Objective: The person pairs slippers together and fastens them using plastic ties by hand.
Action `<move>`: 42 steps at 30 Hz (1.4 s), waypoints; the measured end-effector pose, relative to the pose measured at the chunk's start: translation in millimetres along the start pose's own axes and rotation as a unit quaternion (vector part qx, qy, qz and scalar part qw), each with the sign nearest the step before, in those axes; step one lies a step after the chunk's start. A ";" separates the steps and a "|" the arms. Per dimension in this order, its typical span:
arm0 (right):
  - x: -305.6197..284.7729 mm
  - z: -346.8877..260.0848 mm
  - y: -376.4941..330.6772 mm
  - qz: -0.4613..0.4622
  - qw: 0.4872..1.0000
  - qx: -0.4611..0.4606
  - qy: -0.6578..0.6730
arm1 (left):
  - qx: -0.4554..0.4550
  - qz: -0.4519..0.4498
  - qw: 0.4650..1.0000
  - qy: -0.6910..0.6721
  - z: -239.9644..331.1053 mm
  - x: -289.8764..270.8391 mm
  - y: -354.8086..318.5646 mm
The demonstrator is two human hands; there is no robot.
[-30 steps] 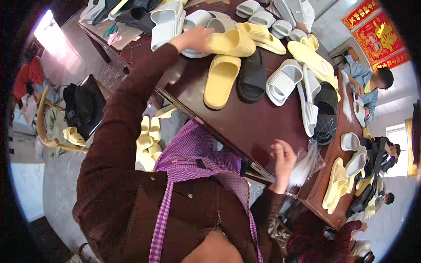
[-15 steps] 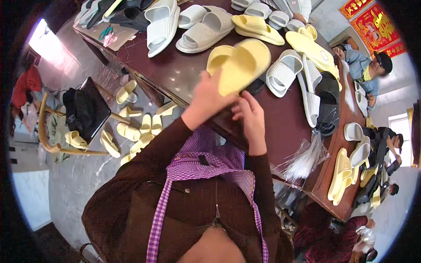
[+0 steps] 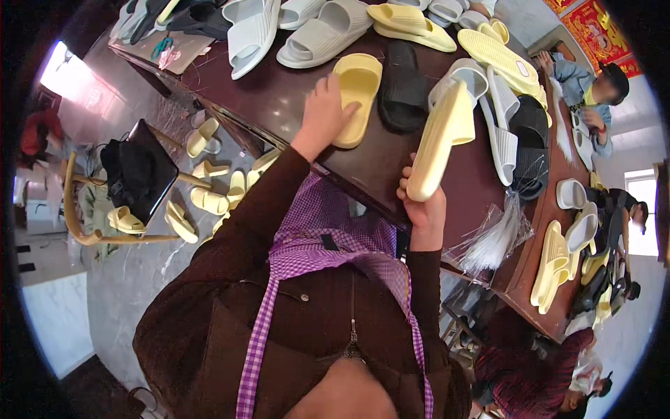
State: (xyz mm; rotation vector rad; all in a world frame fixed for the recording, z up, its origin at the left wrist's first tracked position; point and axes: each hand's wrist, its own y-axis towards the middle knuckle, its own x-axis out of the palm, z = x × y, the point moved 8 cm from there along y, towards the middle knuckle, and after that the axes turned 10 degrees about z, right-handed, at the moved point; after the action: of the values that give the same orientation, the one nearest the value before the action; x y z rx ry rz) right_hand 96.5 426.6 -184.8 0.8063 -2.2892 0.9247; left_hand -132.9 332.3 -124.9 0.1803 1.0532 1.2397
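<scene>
A pale yellow slide slipper [image 3: 431, 157], tilted up on its heel end, is gripped in my right hand [image 3: 424, 209], with the fingers around the heel and the sole's side edge facing me. My left hand [image 3: 325, 119] is on a second yellow slipper [image 3: 359, 98], which lies on the table, insole up; the thumb rests over its heel and the fingers lie along its left side. Between the two is a black slipper [image 3: 403, 87] on the table. A light grey slipper [image 3: 469, 78] lies behind the raised yellow one and is partly hidden by it.
Grey slippers [image 3: 326, 31] line the far side of the dark red table [image 3: 279, 105]. A bundle of clear plastic ties [image 3: 492, 241] lies at the right edge. Yellow slippers [image 3: 208, 200] lie on the floor beside a wooden chair [image 3: 73, 209]. A person [image 3: 586, 98] sits across the table.
The two yellow slippers, held together before, are now apart: one is down on the table under my left hand, the other has moved right in my right hand. The black slipper is uncovered.
</scene>
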 end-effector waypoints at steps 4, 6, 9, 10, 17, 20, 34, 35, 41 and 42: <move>-5.6 2.6 -10.2 -0.013 0.999 0.042 0.020 | -0.029 -0.062 0.995 0.067 -45.1 38.1 27.6; -5.6 3.6 -13.3 -0.040 0.997 0.055 0.044 | -0.042 -0.070 0.996 0.035 -56.8 43.2 37.2; 3.4 7.9 -17.5 -0.103 0.987 0.084 0.090 | -0.033 -0.030 0.999 -0.001 -54.6 22.5 36.3; 5.7 8.1 -20.3 -0.115 0.983 0.090 0.115 | -0.027 -0.038 0.999 -0.008 -38.4 13.8 34.8; 21.6 6.7 -37.2 -0.210 0.957 0.089 0.180 | -0.413 -0.278 0.573 -0.651 34.9 14.1 -62.5; 21.0 7.8 -43.8 -0.228 0.954 0.083 0.175 | -0.430 -0.304 0.453 -0.719 65.2 22.3 -79.4; 1.1 0.3 -76.6 -0.206 0.967 0.013 0.146 | -0.407 -0.395 0.410 -0.714 131.8 31.2 -104.0; -1.6 -1.3 -79.3 -0.201 0.971 -0.003 0.133 | -0.409 -0.396 0.413 -0.711 134.9 30.0 -106.2; -13.0 -11.7 -99.5 -0.158 0.981 -0.064 0.090 | -0.331 -0.410 0.268 -0.807 172.2 18.8 -124.2; -14.4 -15.1 -103.3 -0.161 0.980 -0.075 0.086 | -0.283 -0.412 0.242 -0.831 178.1 16.2 -125.9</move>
State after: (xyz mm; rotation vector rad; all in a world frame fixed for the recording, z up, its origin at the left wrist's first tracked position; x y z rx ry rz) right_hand 181.6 381.9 -141.4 0.9558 -1.9776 0.6400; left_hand 82.1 371.5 -115.9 0.1965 -1.2364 -0.1746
